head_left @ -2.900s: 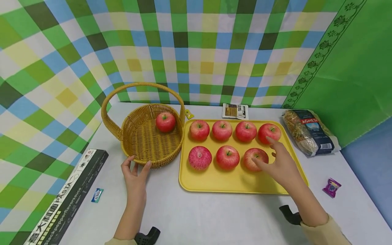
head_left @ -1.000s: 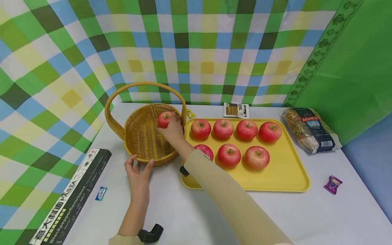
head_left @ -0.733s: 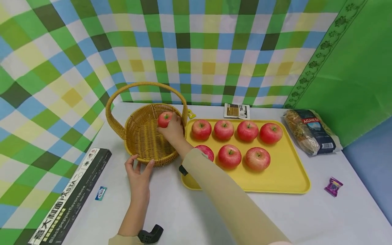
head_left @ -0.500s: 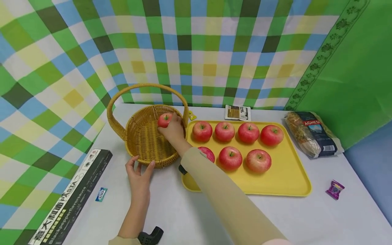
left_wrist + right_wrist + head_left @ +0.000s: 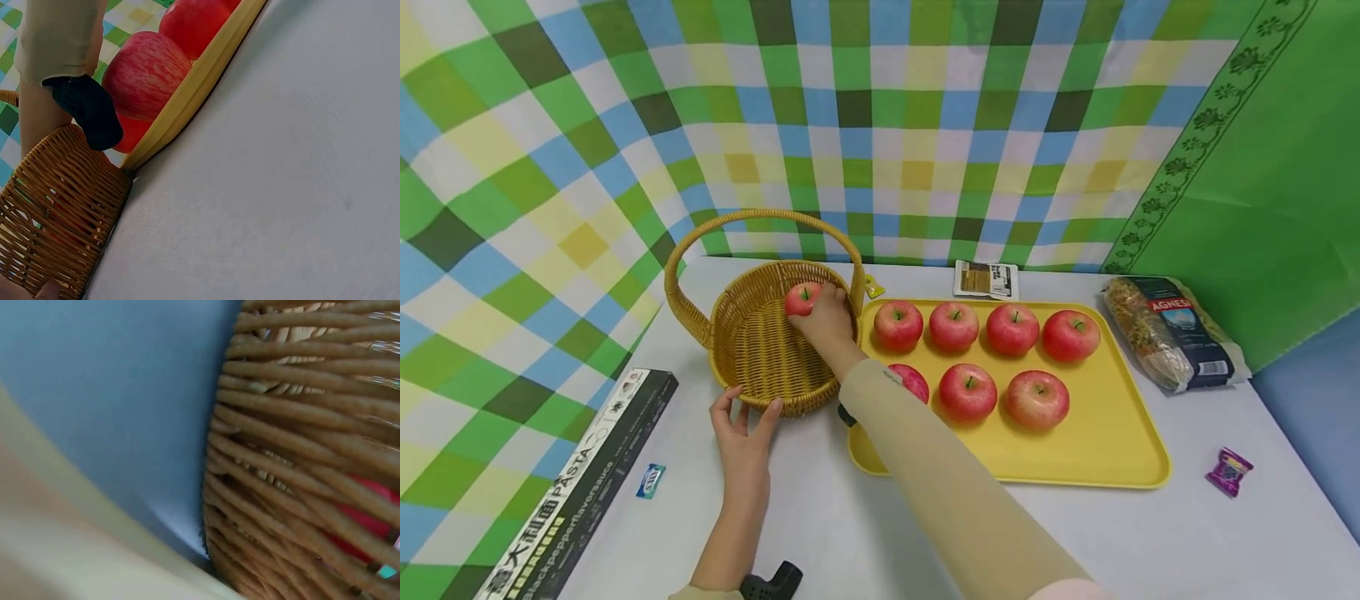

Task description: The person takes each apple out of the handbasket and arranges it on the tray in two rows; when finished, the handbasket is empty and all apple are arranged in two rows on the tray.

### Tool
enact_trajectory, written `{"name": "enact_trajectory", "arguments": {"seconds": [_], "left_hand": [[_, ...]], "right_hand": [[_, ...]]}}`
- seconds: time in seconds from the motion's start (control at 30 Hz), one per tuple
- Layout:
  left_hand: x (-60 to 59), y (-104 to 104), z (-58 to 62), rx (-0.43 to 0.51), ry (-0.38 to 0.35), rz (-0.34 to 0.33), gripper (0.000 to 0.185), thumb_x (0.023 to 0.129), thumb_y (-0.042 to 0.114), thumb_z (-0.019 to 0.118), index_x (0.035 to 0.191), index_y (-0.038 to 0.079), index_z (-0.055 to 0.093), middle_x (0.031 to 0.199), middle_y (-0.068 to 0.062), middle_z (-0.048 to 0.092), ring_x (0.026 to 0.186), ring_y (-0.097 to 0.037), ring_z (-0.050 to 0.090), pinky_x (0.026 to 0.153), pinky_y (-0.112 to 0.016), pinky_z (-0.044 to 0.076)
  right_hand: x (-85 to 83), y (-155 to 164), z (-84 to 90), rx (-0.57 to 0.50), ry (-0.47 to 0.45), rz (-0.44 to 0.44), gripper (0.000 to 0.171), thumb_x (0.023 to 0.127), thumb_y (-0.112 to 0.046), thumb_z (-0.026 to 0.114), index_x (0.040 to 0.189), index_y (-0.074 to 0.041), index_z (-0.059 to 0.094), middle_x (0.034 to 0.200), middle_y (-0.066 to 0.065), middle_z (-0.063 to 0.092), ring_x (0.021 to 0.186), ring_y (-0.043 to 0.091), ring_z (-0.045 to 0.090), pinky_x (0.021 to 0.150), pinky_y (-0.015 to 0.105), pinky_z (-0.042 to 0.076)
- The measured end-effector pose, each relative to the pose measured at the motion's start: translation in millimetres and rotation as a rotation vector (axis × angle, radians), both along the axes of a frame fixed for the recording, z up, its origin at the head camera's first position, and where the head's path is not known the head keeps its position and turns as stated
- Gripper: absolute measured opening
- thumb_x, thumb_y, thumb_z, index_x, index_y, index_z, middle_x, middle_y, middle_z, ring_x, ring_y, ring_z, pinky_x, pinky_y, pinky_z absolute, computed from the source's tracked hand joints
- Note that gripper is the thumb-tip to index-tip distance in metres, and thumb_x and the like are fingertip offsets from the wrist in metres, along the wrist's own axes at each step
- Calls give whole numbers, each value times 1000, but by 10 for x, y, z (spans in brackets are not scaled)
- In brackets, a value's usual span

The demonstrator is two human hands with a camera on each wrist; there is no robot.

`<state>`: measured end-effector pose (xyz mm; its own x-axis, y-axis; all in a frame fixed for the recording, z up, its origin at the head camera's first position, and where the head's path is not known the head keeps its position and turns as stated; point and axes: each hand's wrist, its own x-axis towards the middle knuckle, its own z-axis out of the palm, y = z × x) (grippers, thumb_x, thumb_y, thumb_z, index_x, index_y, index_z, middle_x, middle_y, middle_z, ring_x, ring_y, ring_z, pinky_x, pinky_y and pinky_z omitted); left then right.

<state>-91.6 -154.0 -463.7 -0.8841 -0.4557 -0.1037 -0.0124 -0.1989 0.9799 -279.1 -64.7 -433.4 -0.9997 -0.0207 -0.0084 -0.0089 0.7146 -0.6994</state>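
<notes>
In the head view, the right hand (image 5: 827,321) reached over the rim into the wicker basket (image 5: 760,350), its fingers curled around the single red apple (image 5: 801,297) that sat against the basket's far wall, while the left hand (image 5: 743,429) rested with spread fingers against the basket's near outer rim, steadying it on the white worktop (image 5: 925,533). Seven more apples (image 5: 967,392) lay in two rows on the yellow tray (image 5: 1112,450) just beside the basket, one of them partly hidden by the sleeve. Judged from this, one apple was in the basket and seven were left on the tray, so the work looked to be only at its start. In the left wrist view, the woven side of the basket (image 5: 59,219) stood touching the tray's edge (image 5: 194,87), with tray apples (image 5: 145,75) behind it and a fingertip at the bottom left corner. In the right wrist view, blurred and very close, the basket's weave (image 5: 300,462) filled the frame with a red patch, probably the apple (image 5: 369,519), showing through the gaps; the hand itself could not be seen there.
</notes>
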Motion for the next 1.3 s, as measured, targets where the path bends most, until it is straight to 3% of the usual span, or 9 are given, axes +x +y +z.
{"name": "enact_trajectory", "arguments": {"seconds": [0.3,0.43,0.73,1.03,1.3], "left_hand": [[8,4,18,0,-3,-1,66,86,18,75,135,18,31,156,6,11,144,-23,16,111,-38,32],[-4,-4,23,13,16,5,64,86,16,75,133,17,32,155,5,14,144,-23,18,110,-38,33],[1,1,35,-8,-14,6,64,84,21,76,131,22,33,154,7,17,143,-22,20,109,-35,36],[-6,-2,43,-5,-13,8,66,84,20,76,134,18,32,154,4,18,143,-23,20,111,-37,33],[-3,-4,31,-4,-24,7,70,85,20,75,137,15,29,155,6,15,144,-22,18,112,-37,31]], "right_hand": [[92,1,66,-26,11,64,74,76,-38,79,131,-4,44,118,12,49,92,23,61,79,33,54],[185,1,183,-75,20,115,74,75,-37,81,131,-4,46,120,10,51,97,22,60,83,32,53],[453,146,535,-181,53,247,76,74,-36,82,134,-7,47,125,6,52,104,18,58,85,28,52],[837,542,945,-269,73,380,78,74,-32,84,136,-8,44,127,3,53,108,14,55,86,26,52],[1206,1134,1168,-359,58,414,80,74,-31,84,139,-15,41,127,-3,50,108,14,53,82,27,54]]}}
